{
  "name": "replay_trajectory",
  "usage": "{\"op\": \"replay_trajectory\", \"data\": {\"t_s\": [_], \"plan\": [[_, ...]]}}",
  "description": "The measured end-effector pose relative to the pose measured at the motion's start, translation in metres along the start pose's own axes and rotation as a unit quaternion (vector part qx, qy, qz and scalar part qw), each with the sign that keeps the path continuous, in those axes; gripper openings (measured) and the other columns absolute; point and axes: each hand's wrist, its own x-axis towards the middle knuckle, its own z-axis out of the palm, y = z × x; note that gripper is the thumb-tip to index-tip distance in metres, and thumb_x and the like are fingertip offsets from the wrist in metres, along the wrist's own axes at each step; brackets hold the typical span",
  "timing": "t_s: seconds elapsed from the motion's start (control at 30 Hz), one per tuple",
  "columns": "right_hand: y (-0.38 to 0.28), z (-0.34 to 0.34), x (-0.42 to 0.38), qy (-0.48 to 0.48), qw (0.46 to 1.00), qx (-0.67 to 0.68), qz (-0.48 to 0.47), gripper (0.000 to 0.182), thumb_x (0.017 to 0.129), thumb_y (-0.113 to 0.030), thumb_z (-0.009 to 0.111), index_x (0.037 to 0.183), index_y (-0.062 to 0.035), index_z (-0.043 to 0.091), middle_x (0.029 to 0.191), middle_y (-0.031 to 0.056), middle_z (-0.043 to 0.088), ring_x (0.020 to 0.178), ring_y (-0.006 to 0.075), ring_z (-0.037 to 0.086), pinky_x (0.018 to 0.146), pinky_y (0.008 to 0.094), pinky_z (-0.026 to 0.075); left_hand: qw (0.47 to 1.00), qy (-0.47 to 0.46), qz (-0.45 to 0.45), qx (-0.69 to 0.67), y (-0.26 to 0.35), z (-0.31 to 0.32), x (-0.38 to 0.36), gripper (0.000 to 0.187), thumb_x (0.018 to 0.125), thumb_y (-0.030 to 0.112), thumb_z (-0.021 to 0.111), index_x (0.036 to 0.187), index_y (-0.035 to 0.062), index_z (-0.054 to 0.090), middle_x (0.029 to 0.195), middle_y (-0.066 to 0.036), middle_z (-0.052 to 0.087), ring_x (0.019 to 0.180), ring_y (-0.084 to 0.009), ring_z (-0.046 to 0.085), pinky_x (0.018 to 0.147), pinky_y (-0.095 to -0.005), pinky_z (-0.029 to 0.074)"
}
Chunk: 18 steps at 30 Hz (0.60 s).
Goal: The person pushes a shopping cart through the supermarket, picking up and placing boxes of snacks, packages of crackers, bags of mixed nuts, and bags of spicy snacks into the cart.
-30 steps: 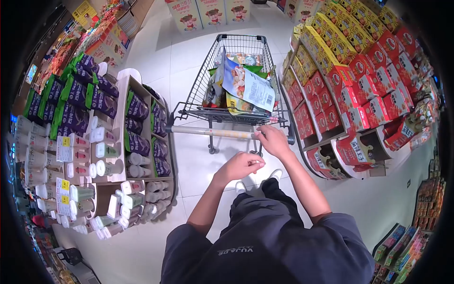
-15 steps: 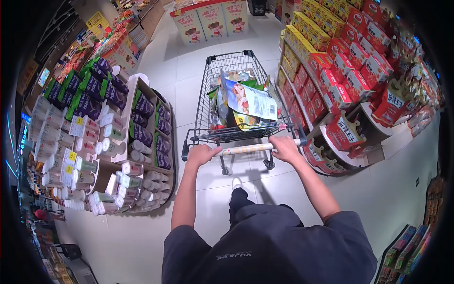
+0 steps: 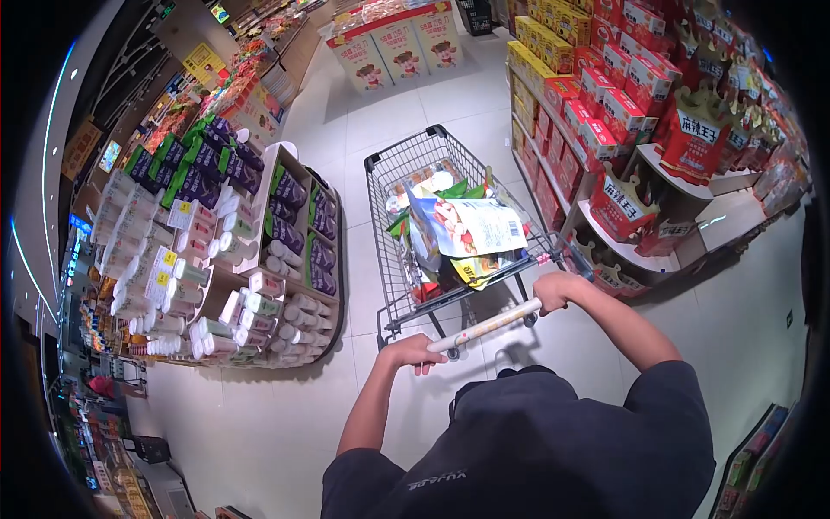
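A wire shopping cart (image 3: 378, 233) stands in front of me, turned slightly, with several packages inside. On top lies a white and blue bag (image 3: 480, 227), and a yellow package (image 3: 477, 271) shows beneath it. My left hand (image 3: 413, 353) is wrapped round the left end of the pale cart handle (image 3: 493, 323). Round the right end of the same handle, my right hand (image 3: 558, 291) is closed.
A rounded display (image 3: 294, 333) of purple bags and white cups stands at the left. Shelves of red boxes (image 3: 624, 111) and red bags (image 3: 621, 208) line the right. Printed promotional panels (image 3: 406, 54) stand ahead, beside a black basket (image 3: 475, 16).
The cart has turned, its handle now slanting up to the right. My left hand has moved down and right, my right hand right and slightly down. Both still hold the handle.
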Motion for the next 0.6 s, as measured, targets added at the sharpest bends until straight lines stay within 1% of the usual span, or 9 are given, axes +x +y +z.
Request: {"op": "replay_trajectory", "data": {"t_s": [0.03,0.07,0.13,0.17,0.27,0.33,0.37,0.4,0.6], "plan": [[-0.006,0.004,-0.012,-0.027,1.000,-0.009,0.012,0.029,0.072,-0.036,0.070,0.079,-0.0077,0.073,0.065,0.0121,0.067,0.063,0.0280,0.067,0.064,0.0411,0.054,1.000,-0.019,-0.006,-0.021,-0.005,0.016,-0.002,0.035,0.081,0.036,0.072,0.078,0.0011,0.065,0.065,-0.006,0.064,0.054,-0.0144,0.061,0.052,-0.0276,0.050],[-0.015,0.011,-0.027,-0.028,0.999,-0.014,0.014,0.029,0.072,-0.036,0.070,0.079,-0.0077,0.073,0.065,0.0121,0.067,0.063,0.0280,0.067,0.064,0.0411,0.054,0.998,-0.040,-0.013,-0.043,-0.013,0.034,-0.006,0.035,0.081,0.035,0.073,0.079,0.0018,0.065,0.067,-0.006,0.065,0.056,-0.0138,0.062,0.054,-0.0272,0.050],[-0.027,0.027,-0.051,0.013,0.998,-0.014,-0.055,0.031,0.073,-0.036,0.068,0.083,-0.0068,0.072,0.077,0.0160,0.069,0.075,0.0323,0.067,0.070,0.0437,0.053,0.995,-0.028,0.038,-0.086,-0.026,0.074,-0.018,0.038,0.080,0.037,0.072,0.086,-0.0002,0.065,0.064,-0.007,0.065,0.056,-0.0155,0.066,0.045,-0.0236,0.046],[-0.022,0.048,-0.045,-0.013,0.997,-0.048,-0.050,0.032,0.073,-0.035,0.067,0.086,-0.0062,0.072,0.085,0.0181,0.069,0.083,0.0356,0.066,0.074,0.0456,0.053,0.996,-0.012,0.031,-0.085,-0.029,0.094,-0.025,0.038,0.080,0.037,0.071,0.090,0.0005,0.066,0.067,-0.007,0.066,0.055,-0.0152,0.066,0.046,-0.0230,0.046],[-0.035,0.075,-0.065,-0.044,0.995,-0.069,-0.061,0.032,0.074,-0.033,0.067,0.088,-0.0044,0.072,0.086,0.0188,0.069,0.084,0.0370,0.066,0.074,0.0456,0.053,1.000,0.015,-0.001,-0.007,-0.016,0.141,-0.051,0.041,0.079,0.036,0.071,0.095,-0.0016,0.066,0.070,-0.006,0.068,0.053,-0.0152,0.064,0.046,-0.0249,0.051],[-0.045,0.090,-0.081,-0.051,0.993,-0.064,-0.086,0.031,0.073,-0.032,0.066,0.086,-0.0041,0.071,0.085,0.0193,0.069,0.081,0.0379,0.066,0.074,0.0464,0.052,0.995,0.056,0.034,-0.073,-0.040,0.183,-0.049,0.040,0.077,0.036,0.071,0.095,0.0004,0.067,0.069,-0.006,0.068,0.050,-0.0156,0.063,0.046,-0.0275,0.052],[-0.047,0.101,-0.084,-0.057,0.992,-0.066,-0.094,0.029,0.074,-0.032,0.065,0.084,-0.0054,0.071,0.082,0.0181,0.069,0.079,0.0381,0.066,0.072,0.0465,0.052,0.995,0.083,0.003,-0.056,-0.041,0.201,-0.057,0.039,0.075,0.037,0.071,0.092,0.0025,0.069,0.068,-0.006,0.068,0.049,-0.0160,0.063,0.047,-0.0284,0.053],[-0.052,0.110,-0.090,-0.074,0.989,-0.082,-0.099,0.029,0.074,-0.032,0.065,0.084,-0.0054,0.071,0.082,0.0181,0.069,0.079,0.0381,0.066,0.072,0.0465,0.052,0.995,0.087,-0.019,-0.034,-0.032,0.214,-0.075,0.037,0.076,0.033,0.067,0.096,0.0012,0.070,0.073,-0.007,0.069,0.053,-0.0172,0.063,0.047,-0.0293,0.051],[-0.094,0.149,-0.124,-0.058,0.982,-0.123,-0.131,0.028,0.075,-0.036,0.065,0.080,-0.0103,0.072,0.078,0.0168,0.068,0.076,0.0369,0.066,0.071,0.0463,0.052,0.986,0.133,-0.071,-0.076,-0.051,0.308,-0.107,0.035,0.073,0.036,0.067,0.081,0.0026,0.070,0.062,-0.006,0.066,0.048,-0.0175,0.062,0.051,-0.0302,0.052]]}}
